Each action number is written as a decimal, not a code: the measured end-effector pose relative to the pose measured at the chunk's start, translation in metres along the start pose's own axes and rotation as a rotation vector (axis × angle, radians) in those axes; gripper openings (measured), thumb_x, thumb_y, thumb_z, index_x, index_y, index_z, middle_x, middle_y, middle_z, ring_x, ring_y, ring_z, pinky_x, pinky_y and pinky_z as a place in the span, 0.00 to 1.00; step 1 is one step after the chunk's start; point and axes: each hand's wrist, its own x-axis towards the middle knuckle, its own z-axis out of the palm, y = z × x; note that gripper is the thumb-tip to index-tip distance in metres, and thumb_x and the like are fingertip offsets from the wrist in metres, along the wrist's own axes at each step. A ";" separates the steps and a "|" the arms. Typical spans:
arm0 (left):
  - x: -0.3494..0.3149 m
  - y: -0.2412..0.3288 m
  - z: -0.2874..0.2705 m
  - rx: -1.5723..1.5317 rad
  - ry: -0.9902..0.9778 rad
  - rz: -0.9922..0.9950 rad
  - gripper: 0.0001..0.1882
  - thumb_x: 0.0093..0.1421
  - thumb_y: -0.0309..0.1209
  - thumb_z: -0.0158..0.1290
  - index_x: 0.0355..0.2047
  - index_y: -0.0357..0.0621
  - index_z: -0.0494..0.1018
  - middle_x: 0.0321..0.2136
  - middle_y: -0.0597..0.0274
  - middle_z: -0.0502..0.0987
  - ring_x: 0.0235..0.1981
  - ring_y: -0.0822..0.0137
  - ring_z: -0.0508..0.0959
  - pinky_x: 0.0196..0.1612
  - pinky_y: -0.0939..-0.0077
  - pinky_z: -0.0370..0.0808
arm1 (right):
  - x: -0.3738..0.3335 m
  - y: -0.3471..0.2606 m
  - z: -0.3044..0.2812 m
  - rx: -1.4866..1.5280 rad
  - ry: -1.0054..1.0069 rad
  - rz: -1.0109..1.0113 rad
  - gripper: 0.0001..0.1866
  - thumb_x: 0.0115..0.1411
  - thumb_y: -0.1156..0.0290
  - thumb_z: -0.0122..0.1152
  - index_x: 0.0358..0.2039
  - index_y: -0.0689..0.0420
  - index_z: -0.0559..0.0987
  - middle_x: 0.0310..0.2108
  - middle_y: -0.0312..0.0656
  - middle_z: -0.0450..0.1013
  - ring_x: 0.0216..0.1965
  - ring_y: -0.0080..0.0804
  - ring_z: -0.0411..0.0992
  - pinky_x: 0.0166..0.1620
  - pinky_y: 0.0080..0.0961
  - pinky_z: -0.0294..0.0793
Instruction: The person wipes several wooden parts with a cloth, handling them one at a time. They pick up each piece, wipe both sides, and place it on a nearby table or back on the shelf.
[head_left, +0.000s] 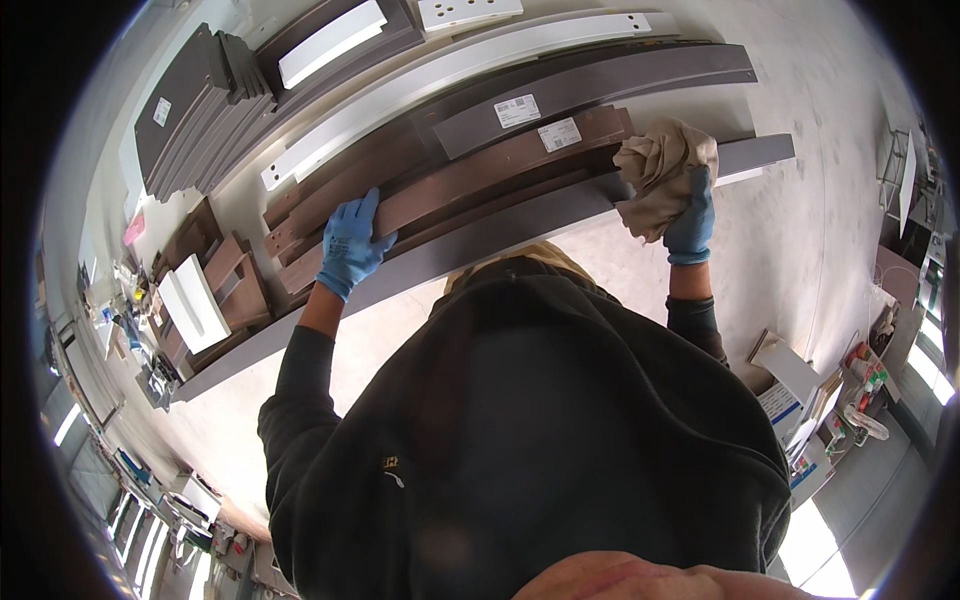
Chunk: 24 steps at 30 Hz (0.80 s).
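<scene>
My left hand (350,247), in a blue glove, grips the left end of a long brown board (500,166), with the index finger at its upper edge and the thumb at its lower edge. A white printed label (560,134) is stuck near the board's right end. In a matching glove, my right hand (690,225) is closed on a crumpled beige cloth (662,170) by the right end of the board. The cloth covers part of a long dark grey strip (480,238) that runs along the near side. More brown boards lie beneath and beside the held one.
Beyond lie a labelled grey panel (600,90) and a long white strip (460,70). Stacked dark panels (195,125) lean at the far left. A white piece (194,305) rests on brown boards at left. Boxes and papers (795,385) stand at the lower right.
</scene>
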 end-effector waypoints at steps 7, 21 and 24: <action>0.065 0.047 -0.047 0.032 0.066 0.104 0.37 0.57 0.41 0.63 0.63 0.37 0.67 0.61 0.41 0.70 0.62 0.42 0.70 0.65 0.52 0.67 | -0.013 -0.001 0.001 -0.047 0.043 -0.025 0.35 0.74 0.46 0.50 0.65 0.67 0.68 0.58 0.45 0.72 0.55 0.32 0.73 0.58 0.29 0.75; 0.217 0.154 -0.004 -0.012 -0.210 0.084 0.46 0.55 0.45 0.63 0.68 0.32 0.60 0.51 0.32 0.75 0.51 0.40 0.79 0.56 0.52 0.77 | -0.038 -0.017 -0.019 -0.019 0.141 -0.130 0.37 0.75 0.43 0.46 0.65 0.66 0.68 0.59 0.47 0.72 0.58 0.33 0.72 0.61 0.30 0.73; 0.216 0.163 -0.015 -0.033 -0.129 0.110 0.42 0.55 0.42 0.64 0.64 0.31 0.62 0.43 0.36 0.78 0.48 0.42 0.80 0.52 0.49 0.77 | -0.034 -0.020 -0.026 0.048 0.144 -0.147 0.37 0.76 0.44 0.44 0.68 0.65 0.64 0.63 0.47 0.69 0.61 0.34 0.69 0.64 0.31 0.70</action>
